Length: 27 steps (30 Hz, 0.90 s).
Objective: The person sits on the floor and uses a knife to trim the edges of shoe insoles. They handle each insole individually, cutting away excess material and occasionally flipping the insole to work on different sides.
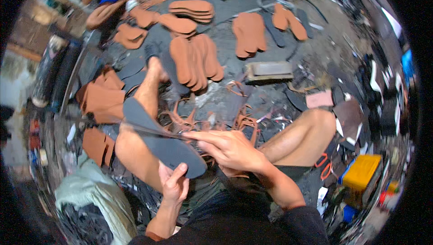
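In my left hand is the rounded end of a dark grey shoe sole, its thumb on top and fingers beneath. The sole slants up and away to the left, over my left leg. My right hand is closed with its index finger stretched along a long, thin dark strip. That strip lies across the sole, blurred by motion, so I cannot tell whether it is a blade or a band. Orange-brown offcuts lie on the floor between my legs, just beyond my hands.
Stacks of orange-brown soles spread ahead, near a grey block. More brown pieces lie left. At right are orange-handled scissors and a yellow container. A pale green sack sits lower left; another person's arm shows at upper left.
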Each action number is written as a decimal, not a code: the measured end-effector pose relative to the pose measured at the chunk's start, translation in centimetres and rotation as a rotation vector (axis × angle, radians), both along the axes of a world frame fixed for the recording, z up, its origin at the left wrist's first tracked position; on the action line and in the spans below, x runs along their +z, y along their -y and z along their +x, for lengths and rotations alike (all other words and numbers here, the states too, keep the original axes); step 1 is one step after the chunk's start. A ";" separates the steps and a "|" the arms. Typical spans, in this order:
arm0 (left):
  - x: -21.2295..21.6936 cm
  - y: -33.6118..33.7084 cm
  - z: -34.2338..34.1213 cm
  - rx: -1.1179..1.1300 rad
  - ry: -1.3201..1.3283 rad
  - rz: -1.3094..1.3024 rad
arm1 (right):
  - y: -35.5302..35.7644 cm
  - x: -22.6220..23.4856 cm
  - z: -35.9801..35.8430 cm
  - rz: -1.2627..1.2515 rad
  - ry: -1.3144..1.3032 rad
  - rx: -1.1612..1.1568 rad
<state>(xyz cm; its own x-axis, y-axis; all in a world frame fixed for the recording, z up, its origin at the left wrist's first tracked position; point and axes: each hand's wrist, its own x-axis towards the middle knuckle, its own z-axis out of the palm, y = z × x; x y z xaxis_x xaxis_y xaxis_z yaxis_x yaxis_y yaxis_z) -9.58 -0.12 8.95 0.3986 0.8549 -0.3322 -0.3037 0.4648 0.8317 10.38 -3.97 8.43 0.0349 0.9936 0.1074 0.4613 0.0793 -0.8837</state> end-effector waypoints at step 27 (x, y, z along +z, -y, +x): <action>-5.2 -5.2 8.8 -0.254 -0.036 0.034 | 2.6 -8.7 7.2 -0.020 -1.062 -1.080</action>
<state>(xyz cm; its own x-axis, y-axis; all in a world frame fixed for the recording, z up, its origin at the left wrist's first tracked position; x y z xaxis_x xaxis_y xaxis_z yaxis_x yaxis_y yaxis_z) -0.77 5.05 3.74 0.5905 0.7396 -0.3230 -0.1505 0.4941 0.8563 17.55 -6.60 -0.26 0.7769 0.4420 -0.4485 -0.5447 0.1144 -0.8308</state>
